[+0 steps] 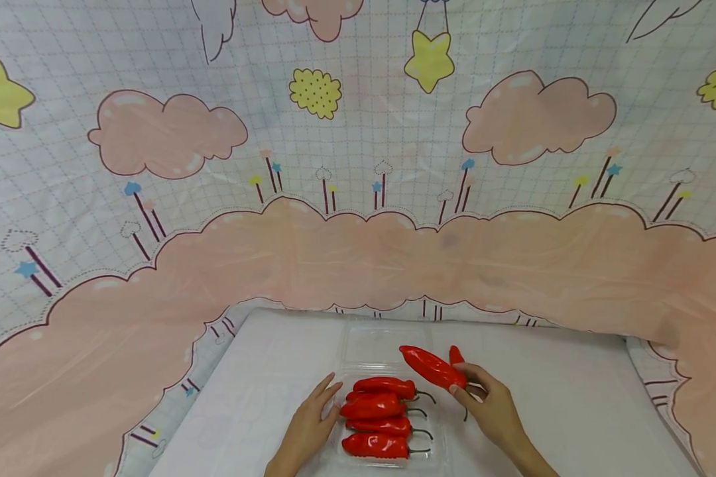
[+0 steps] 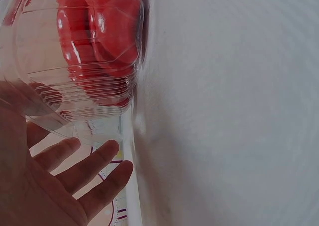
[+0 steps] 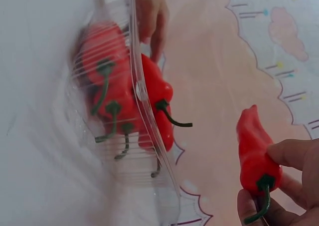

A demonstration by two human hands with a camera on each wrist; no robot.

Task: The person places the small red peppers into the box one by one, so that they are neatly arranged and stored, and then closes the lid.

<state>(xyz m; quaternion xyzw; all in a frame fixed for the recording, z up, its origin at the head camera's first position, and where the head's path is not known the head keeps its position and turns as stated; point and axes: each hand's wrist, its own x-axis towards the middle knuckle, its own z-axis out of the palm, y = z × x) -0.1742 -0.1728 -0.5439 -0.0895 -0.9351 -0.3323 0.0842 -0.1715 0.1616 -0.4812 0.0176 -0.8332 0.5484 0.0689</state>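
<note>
My right hand (image 1: 492,404) pinches a red pepper (image 1: 432,368) between thumb and fingers, raised at the right of a clear plastic clamshell box (image 1: 438,444). In the right wrist view this pepper (image 3: 256,156) points its tip up, its green stem curling down past the fingers. Another red pepper (image 1: 456,355) shows only its end behind the right fingers in the head view. Several red peppers (image 1: 376,426) lie side by side in the box, stems to the right. Along the box's left side is my left hand (image 1: 310,424), fingers spread and extended, fingertips close to the wall.
The box's clear lid (image 1: 372,346) lies folded back on the far side. All of this stands on a white-covered table (image 1: 262,371). A patterned cloth (image 1: 358,258) with clouds and stars hangs behind the table and down its sides.
</note>
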